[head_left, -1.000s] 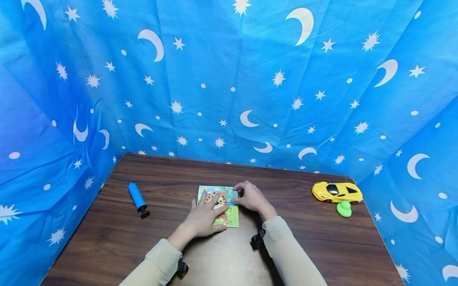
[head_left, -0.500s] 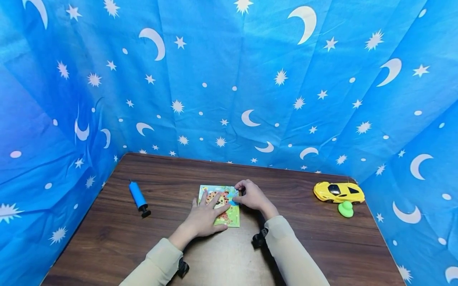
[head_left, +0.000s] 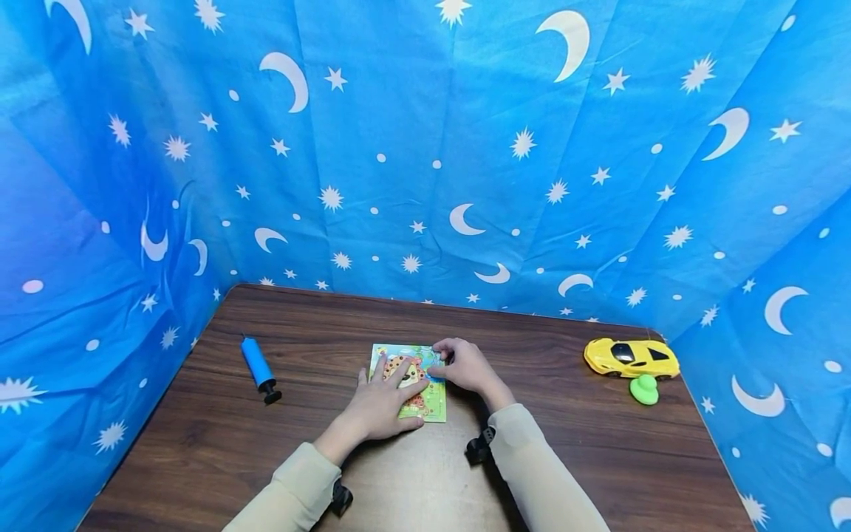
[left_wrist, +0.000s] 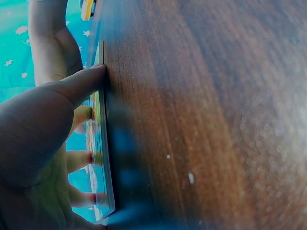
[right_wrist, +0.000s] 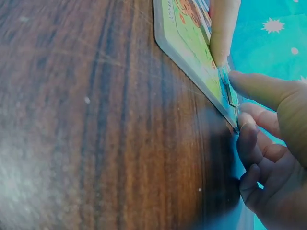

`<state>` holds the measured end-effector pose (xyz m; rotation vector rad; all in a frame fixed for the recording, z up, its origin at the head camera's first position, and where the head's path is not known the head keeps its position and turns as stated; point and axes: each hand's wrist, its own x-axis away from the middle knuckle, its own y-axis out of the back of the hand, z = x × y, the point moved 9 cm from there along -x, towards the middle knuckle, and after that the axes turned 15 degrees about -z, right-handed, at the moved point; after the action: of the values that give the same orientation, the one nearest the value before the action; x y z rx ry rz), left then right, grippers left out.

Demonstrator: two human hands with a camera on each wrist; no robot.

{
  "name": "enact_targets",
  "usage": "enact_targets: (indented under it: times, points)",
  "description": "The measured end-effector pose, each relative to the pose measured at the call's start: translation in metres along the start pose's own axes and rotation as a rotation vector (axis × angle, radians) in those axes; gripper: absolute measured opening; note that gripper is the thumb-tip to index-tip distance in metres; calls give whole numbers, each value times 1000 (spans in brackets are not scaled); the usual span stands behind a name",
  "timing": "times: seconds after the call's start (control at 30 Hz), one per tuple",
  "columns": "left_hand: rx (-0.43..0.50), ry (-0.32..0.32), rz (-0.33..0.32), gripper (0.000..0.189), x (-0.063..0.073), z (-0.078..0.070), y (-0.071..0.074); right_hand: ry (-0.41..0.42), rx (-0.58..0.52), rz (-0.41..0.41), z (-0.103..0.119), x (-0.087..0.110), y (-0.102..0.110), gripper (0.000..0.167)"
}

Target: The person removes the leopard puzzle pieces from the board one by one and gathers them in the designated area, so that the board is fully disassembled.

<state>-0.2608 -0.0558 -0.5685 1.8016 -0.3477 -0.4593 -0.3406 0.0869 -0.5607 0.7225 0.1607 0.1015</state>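
A thin puzzle board (head_left: 435,410) printed with a spotted cartoon animal lies on the table, seen edge-on in the left wrist view. My left hand (head_left: 382,405) is spread over it, several fingertips pressing on the picture and the thumb at the near edge. At the board's right side, my right hand (head_left: 468,367) pinches a small blue puzzle piece (right_wrist: 232,95) between thumb and fingers. In the right wrist view the piece stands slightly raised and tilted off the board's surface. Part of the picture is hidden beneath the left hand.
On the left of the brown table (head_left: 199,443) lies a blue hand pump (head_left: 256,363) with a black handle. Over on the right stand a yellow toy car (head_left: 631,358) and a small green toy (head_left: 643,389). A blue star-patterned cloth (head_left: 399,133) hangs behind.
My right hand's fingertips have shifted slightly left along the board's upper right part. The left hand stays spread in place, and the whole head view has drifted a little.
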Motion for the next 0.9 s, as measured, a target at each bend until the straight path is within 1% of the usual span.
enact_targets:
  times: [0.13,0.27,0.47,0.67,0.8,0.9]
  points:
    - [-9,-6,-1,72,0,0,-1,7,56,8,0,-1,-1,44]
    - [-13,-11,-4,73,0,0,-1,-5,53,7,0,-2,-3,42]
    - [-6,-6,1,73,0,1,-2,-6,-16,-20,2,-1,0,37]
    - [8,0,-6,72,0,0,-2,-18,-128,-61,3,0,6,18]
    - [18,-2,-8,71,0,0,-1,-65,-188,-108,-2,3,18,15]
    - [20,-3,-7,71,1,1,-1,-100,-202,-162,-10,6,32,16]
